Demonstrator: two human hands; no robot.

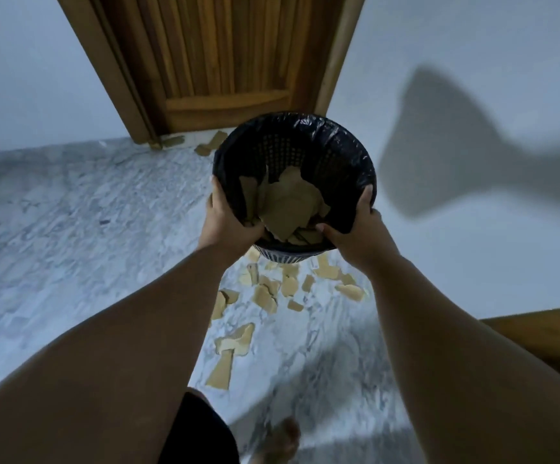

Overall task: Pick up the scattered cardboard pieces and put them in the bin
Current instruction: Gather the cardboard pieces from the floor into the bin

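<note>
The head view shows both hands holding the black bin (292, 152) up off the marble floor (70, 229), with its mouth tipped toward the person. The left hand (228, 219) grips the near left rim, fingers curled round the edge. The right hand (359, 236) grips the near right rim the same way. A heap of cardboard pieces (288, 209) lies inside the bin. The job looks roughly half done. Many loose scraps (271, 289) lie on the floor just below the bin and back toward the bare foot (278, 440). A few stray bits (210, 145) sit by the wooden door (225, 61). All of these are left to gather.
</note>
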